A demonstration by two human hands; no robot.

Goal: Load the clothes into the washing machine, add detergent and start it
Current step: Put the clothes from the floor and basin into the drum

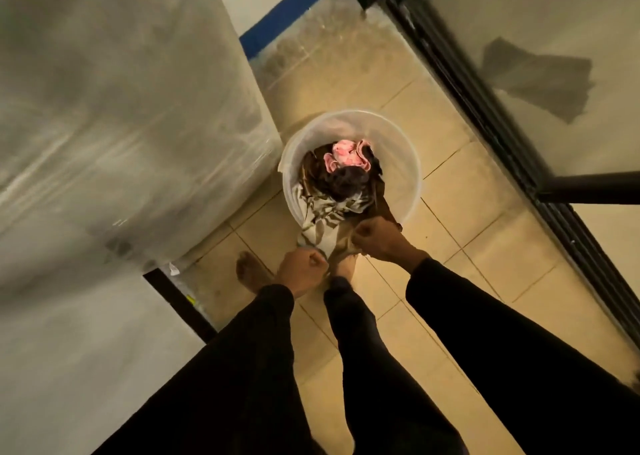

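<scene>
1. Head view: a beige tiled floor (433, 163) carries a translucent round plastic tub (405, 149), standing just beside a large grey appliance (131, 115) wrapped in plastic film on the left.
2. The tub holds clothes: a pink piece (346, 155), a dark one (346, 181), and a brown-and-white patterned cloth (322, 222) spilling over its near rim.
3. The left hand (300, 270) and the right hand (379, 238) both grip that cloth, fingers curled.
4. A dark-framed glass door (519, 143) runs along the floor's right edge; bare feet stand near the tub.
</scene>
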